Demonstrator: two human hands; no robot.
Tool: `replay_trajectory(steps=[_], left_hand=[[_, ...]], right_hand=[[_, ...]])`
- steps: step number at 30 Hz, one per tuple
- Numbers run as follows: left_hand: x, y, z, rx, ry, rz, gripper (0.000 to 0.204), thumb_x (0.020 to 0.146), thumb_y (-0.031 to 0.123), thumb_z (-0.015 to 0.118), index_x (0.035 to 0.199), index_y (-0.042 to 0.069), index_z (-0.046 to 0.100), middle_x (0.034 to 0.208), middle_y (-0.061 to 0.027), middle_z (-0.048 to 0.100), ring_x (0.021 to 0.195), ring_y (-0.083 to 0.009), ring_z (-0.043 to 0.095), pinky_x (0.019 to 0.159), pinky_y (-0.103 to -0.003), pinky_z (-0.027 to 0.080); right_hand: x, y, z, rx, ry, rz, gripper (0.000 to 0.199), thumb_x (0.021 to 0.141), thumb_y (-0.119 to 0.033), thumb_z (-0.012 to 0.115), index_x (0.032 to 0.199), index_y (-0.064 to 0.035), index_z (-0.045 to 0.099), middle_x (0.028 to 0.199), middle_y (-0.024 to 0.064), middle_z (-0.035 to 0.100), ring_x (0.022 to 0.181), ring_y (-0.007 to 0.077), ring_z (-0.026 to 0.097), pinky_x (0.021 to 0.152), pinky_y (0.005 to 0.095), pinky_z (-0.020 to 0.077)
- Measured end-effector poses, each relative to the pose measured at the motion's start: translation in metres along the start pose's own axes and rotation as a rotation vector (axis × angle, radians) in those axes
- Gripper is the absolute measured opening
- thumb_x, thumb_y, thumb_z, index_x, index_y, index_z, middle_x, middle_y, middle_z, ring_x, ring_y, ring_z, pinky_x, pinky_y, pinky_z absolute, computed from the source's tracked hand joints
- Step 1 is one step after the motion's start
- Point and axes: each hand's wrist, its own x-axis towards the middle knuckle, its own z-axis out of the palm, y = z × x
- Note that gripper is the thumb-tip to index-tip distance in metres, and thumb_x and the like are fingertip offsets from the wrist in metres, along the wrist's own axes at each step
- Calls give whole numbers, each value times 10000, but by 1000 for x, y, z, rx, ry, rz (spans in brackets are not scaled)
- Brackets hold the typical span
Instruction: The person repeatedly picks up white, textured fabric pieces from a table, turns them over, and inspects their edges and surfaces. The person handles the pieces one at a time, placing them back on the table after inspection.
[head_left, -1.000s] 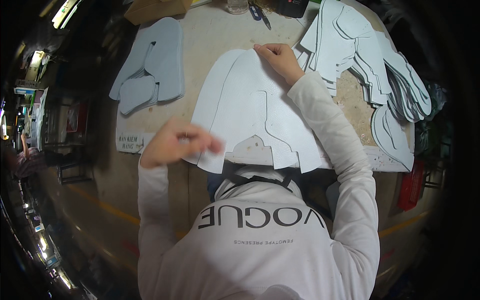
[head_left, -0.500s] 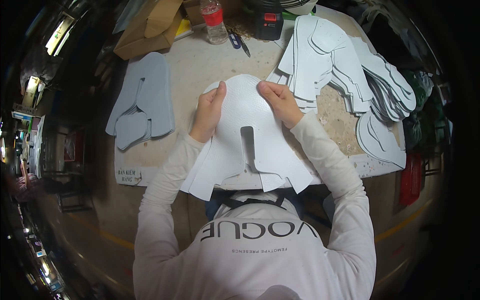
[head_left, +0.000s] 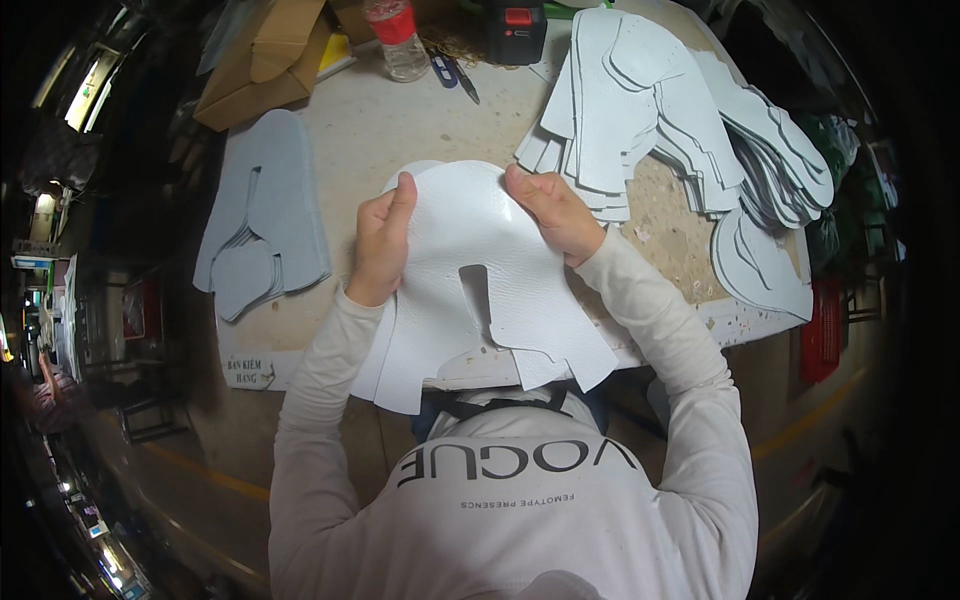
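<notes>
Between both hands I hold white grained leather pieces (head_left: 450,235), arched at the top, with a central slot and flared lower legs. At least two lie overlapped, since a second edge shows along the upper left and lower left. My left hand (head_left: 380,245) is closed on the upper left edge, thumb on top. My right hand (head_left: 560,215) pinches the upper right edge, its thumb on the white face. The fingers beneath are hidden. Below the hands, the legs hang at the table's near edge.
On the table (head_left: 440,125), a stack of similar pieces, grey side up (head_left: 285,190), lies left. Fanned stacks of white pieces (head_left: 610,120) spread over the right. A cardboard box (head_left: 265,75), plastic bottle (head_left: 403,55), pen (head_left: 466,85), blue cutter (head_left: 443,70) and black battery pack (head_left: 516,40) stand or lie at the back.
My left hand has shifted left and a little down. The pieces have turned slightly, and the second layer shows more at the upper left. The table appears shifted left in view.
</notes>
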Motion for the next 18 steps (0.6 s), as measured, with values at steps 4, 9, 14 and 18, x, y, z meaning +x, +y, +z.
replay_trajectory(steps=[4,9,14,18], left_hand=[[-1,0,0,2,-8,4,439,1000,324,435,772,8,636,737,10,603,648,-38,478,603,-196,388],[-4,4,7,12,8,20,434,1003,315,428,760,13,624,740,17,592,638,-42,460,599,-202,380],[8,7,-8,288,-61,104,361,974,281,477,780,10,618,733,-10,604,654,-54,482,605,-214,396],[31,1,-30,940,144,378,330,895,313,577,800,1,626,715,-77,622,626,-136,543,619,-281,441]], right_hand=[[-1,-2,-1,-12,-20,10,553,934,-524,463,873,-26,696,784,41,671,691,80,581,648,216,470],[-2,-1,-1,-45,7,38,574,917,-553,474,859,-29,701,783,46,672,693,93,587,650,225,472],[4,-8,-9,-206,22,-96,496,887,-493,576,816,-19,703,673,63,654,587,138,588,592,251,480],[6,-11,-23,-1054,248,-166,318,813,-320,688,837,-3,691,659,140,643,559,247,612,585,297,494]])
